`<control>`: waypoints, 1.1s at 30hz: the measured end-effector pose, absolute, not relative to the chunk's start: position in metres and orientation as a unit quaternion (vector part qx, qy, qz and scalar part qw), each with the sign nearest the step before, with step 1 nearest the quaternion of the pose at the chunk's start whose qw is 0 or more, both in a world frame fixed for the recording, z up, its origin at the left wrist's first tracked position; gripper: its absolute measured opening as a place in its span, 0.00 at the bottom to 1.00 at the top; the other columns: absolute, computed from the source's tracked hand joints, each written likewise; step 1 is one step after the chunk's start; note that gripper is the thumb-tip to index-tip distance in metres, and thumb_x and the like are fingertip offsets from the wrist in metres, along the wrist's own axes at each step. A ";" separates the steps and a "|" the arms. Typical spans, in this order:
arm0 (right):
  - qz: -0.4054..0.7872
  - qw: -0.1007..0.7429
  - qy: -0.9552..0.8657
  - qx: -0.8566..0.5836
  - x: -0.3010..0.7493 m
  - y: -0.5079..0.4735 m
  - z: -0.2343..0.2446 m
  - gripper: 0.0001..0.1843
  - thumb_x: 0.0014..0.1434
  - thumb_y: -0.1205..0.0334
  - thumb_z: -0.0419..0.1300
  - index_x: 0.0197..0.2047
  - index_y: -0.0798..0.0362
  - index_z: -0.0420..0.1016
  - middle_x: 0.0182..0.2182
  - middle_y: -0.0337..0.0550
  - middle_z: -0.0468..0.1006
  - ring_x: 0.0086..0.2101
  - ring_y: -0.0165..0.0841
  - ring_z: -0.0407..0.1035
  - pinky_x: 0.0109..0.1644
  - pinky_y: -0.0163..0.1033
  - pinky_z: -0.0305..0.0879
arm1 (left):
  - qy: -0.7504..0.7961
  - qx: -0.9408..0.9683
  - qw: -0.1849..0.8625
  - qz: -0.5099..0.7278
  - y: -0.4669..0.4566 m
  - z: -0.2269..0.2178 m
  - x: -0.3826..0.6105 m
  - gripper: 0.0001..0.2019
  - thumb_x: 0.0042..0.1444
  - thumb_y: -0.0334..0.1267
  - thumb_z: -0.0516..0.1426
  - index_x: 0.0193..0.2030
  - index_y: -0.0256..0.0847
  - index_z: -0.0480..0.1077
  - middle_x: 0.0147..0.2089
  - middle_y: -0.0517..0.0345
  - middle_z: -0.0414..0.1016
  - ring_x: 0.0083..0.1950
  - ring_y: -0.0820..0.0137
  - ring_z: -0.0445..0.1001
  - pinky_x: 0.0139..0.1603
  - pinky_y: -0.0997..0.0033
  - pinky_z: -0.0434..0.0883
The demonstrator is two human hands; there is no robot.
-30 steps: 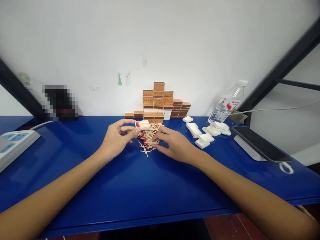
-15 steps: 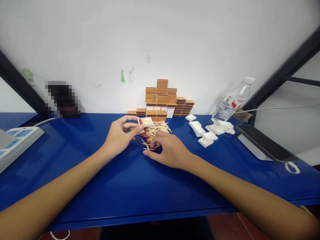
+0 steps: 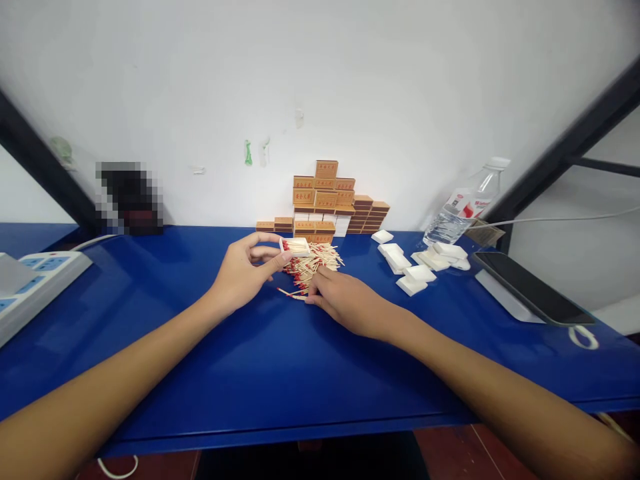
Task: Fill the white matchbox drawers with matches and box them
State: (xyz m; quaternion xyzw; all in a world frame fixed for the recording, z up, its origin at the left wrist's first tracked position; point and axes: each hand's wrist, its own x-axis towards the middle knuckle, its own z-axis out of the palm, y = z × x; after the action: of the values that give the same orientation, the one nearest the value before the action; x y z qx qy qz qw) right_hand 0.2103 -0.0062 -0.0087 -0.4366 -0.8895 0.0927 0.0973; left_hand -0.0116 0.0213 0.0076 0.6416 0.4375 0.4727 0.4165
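Note:
My left hand (image 3: 245,273) holds a small white matchbox tray (image 3: 295,246) with red-tipped matches in it, pinched between thumb and fingers just above the blue table (image 3: 250,360). A loose pile of matches (image 3: 313,261) lies right of the tray. My right hand (image 3: 345,300) rests on the near edge of that pile, fingers curled and pinching a few matches against the table.
Brown matchboxes (image 3: 325,200) are stacked against the white wall. Several white empty trays (image 3: 417,263) lie to the right, beside a tipped water bottle (image 3: 463,210) and a dark phone (image 3: 530,287) on a stand. A power strip (image 3: 30,283) sits at the far left.
My right hand slid a little nearer along the pile's edge and drew some matches together. My left hand stays on the tray. The camera shifted slightly.

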 end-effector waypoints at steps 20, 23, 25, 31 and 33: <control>0.004 0.234 -0.883 -0.408 0.245 0.003 0.014 0.03 0.73 0.62 0.55 0.44 0.50 0.67 0.43 0.48 0.72 0.39 0.38 0.70 0.43 0.43 0.65 | 0.399 0.699 0.466 0.368 0.008 -0.004 -0.002 0.21 0.57 0.48 0.69 0.51 0.41 0.73 0.39 0.52 0.87 0.37 0.62 0.84 0.34 0.68 0.75; 0.011 0.215 -0.884 -0.415 0.245 0.001 0.012 0.03 0.73 0.63 0.55 0.45 0.51 0.67 0.43 0.47 0.72 0.38 0.37 0.69 0.42 0.42 0.64 | 0.393 0.699 0.472 0.366 0.005 -0.004 0.000 0.19 0.58 0.47 0.69 0.51 0.42 0.73 0.39 0.53 0.87 0.39 0.62 0.84 0.35 0.68 0.74; 0.017 0.221 -0.884 -0.413 0.246 0.000 0.012 0.03 0.73 0.62 0.56 0.45 0.51 0.67 0.43 0.46 0.72 0.38 0.37 0.68 0.41 0.41 0.63 | 0.387 0.695 0.480 0.369 0.004 -0.003 0.001 0.19 0.58 0.46 0.69 0.51 0.42 0.73 0.39 0.53 0.87 0.39 0.62 0.84 0.35 0.69 0.74; 0.032 0.242 -0.876 -0.416 0.246 -0.001 0.014 0.05 0.73 0.61 0.57 0.42 0.50 0.67 0.41 0.44 0.73 0.37 0.36 0.68 0.40 0.40 0.61 | 0.390 0.688 0.490 0.367 0.002 0.000 0.003 0.20 0.57 0.46 0.69 0.52 0.41 0.73 0.39 0.52 0.87 0.37 0.63 0.83 0.34 0.69 0.73; 0.036 0.263 -0.873 -0.409 0.245 -0.001 0.013 0.05 0.73 0.61 0.58 0.42 0.50 0.68 0.41 0.44 0.73 0.37 0.35 0.68 0.40 0.40 0.61 | 0.392 0.688 0.488 0.366 0.001 -0.001 0.003 0.21 0.57 0.46 0.70 0.52 0.41 0.73 0.39 0.52 0.87 0.37 0.62 0.84 0.34 0.68 0.74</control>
State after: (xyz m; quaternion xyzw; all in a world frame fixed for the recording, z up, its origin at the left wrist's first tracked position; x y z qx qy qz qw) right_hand 0.2448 -0.0009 0.0133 -0.4091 -0.8729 0.0364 0.2633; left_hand 0.0035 0.0011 -0.0006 0.6882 0.3919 0.3664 0.4884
